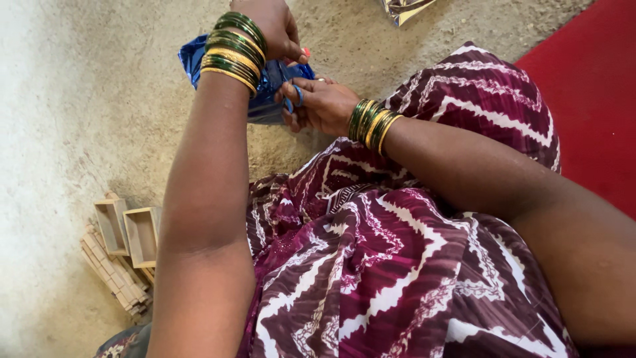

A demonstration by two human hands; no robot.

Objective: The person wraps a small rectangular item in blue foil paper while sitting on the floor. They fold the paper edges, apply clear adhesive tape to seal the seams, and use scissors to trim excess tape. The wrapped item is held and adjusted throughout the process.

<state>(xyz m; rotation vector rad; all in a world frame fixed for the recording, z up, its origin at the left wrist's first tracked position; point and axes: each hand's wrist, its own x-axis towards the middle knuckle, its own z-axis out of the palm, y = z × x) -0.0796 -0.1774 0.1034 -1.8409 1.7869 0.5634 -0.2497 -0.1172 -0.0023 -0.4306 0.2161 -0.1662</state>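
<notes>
Mid-step, by the look of it: cutting or trimming at the shiny blue foil pouch point(265, 89), lying on the sandy concrete floor point(79, 99) just past the knees.

Left hand point(275, 26) above the pouch, thumb and forefinger pressed together, pinching something small and pinkish-red at the pouch's top edge; can't tell what. Stack of green and gold bangles point(233, 50) on that wrist.

Right hand point(321, 105) just below the left fingers, curled shut around blue-handled scissors point(295, 98); fingers through a blue loop, blades hidden. Touching the pouch's near edge.

Next move likely calls for keeping the pinched edge taut, blades lined up beside the left fingertips, not over them.

Well apart from both hands, lower left: small open wooden boxes point(129, 232) on a pile of wooden slats point(112, 275). Silver foil scrap point(404, 8) beyond the fingers.
</notes>
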